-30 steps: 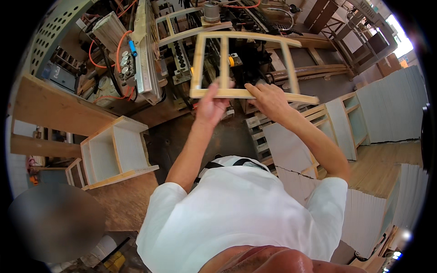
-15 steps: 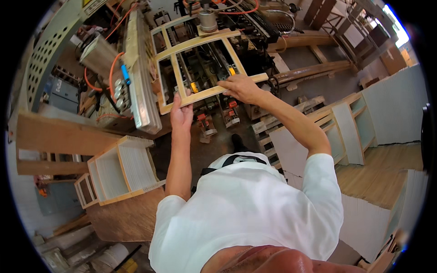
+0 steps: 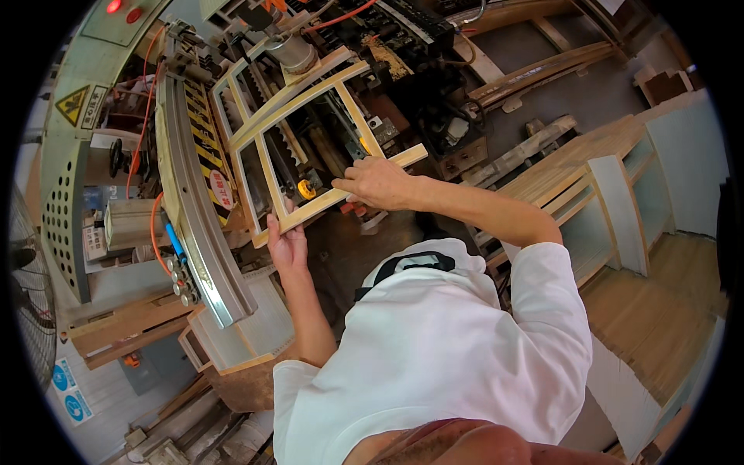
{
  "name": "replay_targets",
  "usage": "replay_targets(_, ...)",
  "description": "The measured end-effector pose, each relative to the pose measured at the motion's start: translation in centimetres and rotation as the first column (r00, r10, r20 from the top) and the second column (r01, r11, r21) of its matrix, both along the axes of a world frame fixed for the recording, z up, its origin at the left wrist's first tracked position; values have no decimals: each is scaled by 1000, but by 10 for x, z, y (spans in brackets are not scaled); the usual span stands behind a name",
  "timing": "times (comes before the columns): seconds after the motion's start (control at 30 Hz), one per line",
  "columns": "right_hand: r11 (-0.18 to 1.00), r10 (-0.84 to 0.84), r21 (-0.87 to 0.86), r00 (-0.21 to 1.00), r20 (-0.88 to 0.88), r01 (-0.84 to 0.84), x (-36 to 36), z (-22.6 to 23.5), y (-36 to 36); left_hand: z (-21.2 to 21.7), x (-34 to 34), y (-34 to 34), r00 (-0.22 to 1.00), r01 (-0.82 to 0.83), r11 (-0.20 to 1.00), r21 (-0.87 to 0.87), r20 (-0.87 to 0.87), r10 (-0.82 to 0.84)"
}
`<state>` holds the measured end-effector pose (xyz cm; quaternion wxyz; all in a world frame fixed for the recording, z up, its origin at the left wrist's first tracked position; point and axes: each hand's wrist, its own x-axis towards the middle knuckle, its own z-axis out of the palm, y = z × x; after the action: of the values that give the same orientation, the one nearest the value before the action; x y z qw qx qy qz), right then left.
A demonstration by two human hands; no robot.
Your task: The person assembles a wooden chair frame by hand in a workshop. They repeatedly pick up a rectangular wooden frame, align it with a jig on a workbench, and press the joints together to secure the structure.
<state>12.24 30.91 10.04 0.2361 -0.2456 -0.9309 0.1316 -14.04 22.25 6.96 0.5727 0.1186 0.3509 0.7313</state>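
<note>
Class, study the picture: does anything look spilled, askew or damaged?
Pale debris, probably wood chips, lies scattered on the machinery beyond the wooden frame, looking spilled against the dark parts. The frame, held by the left hand and right hand, shows no clear damage.

The wooden frame (image 3: 313, 209) hides part of the left hand (image 3: 289, 248), and a fan (image 3: 32, 298) is cut off at left.

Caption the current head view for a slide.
Left hand and right hand hold a pale wooden frame beside a long metal beam.
</note>
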Motion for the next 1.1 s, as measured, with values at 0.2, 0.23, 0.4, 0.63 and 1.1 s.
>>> replay_targets(0.2,998,40,-56,999,21,-38,-2,16,8,3,-1,2,997,-30,999,-20,-78,29)
replay_targets(0.23,998,49,-47,999,11,-49,-3,17,9,3,-2,-1,998,-19,1000,-1,-65,19)
replay_targets(0.4,996,60,-67,998,24,-58,-4,20,10,-10,-6,6,999,29,997,68,32,-31)
replay_targets(0.63,992,41,-118,999,17,-39,-5,21,4,-5,0,8,1000,1,1000,1,27,-1)
replay_targets(1.1,992,-21,-119,998,61,28,-10,20,16,-18,0,12,989,15,998,69,144,-25)
